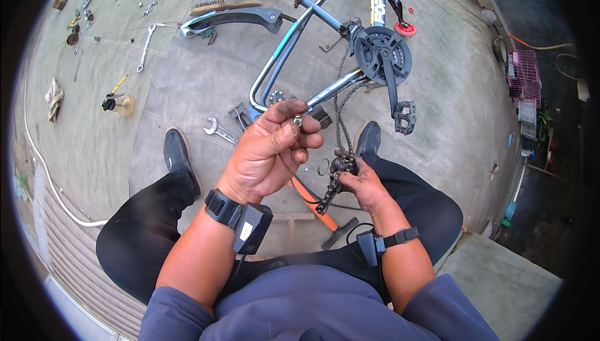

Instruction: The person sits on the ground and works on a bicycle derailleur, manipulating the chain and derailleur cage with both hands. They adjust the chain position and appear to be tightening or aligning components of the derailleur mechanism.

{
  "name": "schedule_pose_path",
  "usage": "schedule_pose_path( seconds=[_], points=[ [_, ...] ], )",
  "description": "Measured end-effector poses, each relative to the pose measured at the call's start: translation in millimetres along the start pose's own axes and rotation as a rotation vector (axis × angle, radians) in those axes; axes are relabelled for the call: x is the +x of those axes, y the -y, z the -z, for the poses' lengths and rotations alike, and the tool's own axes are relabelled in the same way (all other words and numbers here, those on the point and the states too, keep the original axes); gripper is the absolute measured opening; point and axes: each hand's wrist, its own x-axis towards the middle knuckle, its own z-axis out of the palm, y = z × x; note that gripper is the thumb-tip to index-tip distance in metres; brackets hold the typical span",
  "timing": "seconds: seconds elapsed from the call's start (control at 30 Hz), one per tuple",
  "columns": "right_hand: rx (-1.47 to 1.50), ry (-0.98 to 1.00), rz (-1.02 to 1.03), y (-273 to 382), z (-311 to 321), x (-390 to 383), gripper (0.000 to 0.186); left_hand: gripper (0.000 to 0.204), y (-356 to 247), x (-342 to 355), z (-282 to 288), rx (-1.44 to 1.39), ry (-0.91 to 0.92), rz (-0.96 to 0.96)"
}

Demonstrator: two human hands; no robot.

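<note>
My left hand (265, 156) is raised in the middle, palm turned up. Its thumb and fingers pinch a small silver metal piece (298, 120) that looks like a nut or short bolt. Lower and to the right, my right hand (367, 185) grips a dark, greasy rear derailleur (341, 167). From the derailleur a bicycle chain (338, 113) runs up toward the black crankset (382, 52). The crankset sits on a blue-grey bicycle frame (325, 16) lying on the ground beyond my hands. A black pedal (405, 118) hangs from the crank arm.
Between my feet lie an open-end wrench (220, 130) and an orange tool with a black T-shaped end (312, 203). A fender (250, 19), a wire brush (224, 6) and a combination wrench (147, 48) lie farther left, near an oil bottle (124, 105). A pink wire crate (524, 75) stands right.
</note>
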Motion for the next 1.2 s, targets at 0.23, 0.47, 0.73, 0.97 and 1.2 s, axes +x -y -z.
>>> schedule_pose_path(
  seconds=[0.23,0.47,0.73,0.97,1.2],
  points=[
    [0.001,0.007,-0.010,1,0,0,0.066,0.033,1,-4,-4,-0.047,0.032,0.034],
    [0.009,0.005,-0.014,2,0,-1,0.064,0.031,5,-4,3,-0.096,0.153,0.056],
    [0.099,-0.006,0.019,9,-5,-5,0.056,0.029,-2,-8,-5,0.061,0.132,0.136],
    [0.121,0.006,0.025,9,-3,-5,0.054,0.028,-3,-9,-6,0.068,0.156,0.151],
    [0.046,0.005,-0.002,-2,8,-3,0.076,0.029,-1,-8,11,0.115,0.065,0.184]
  ],
)
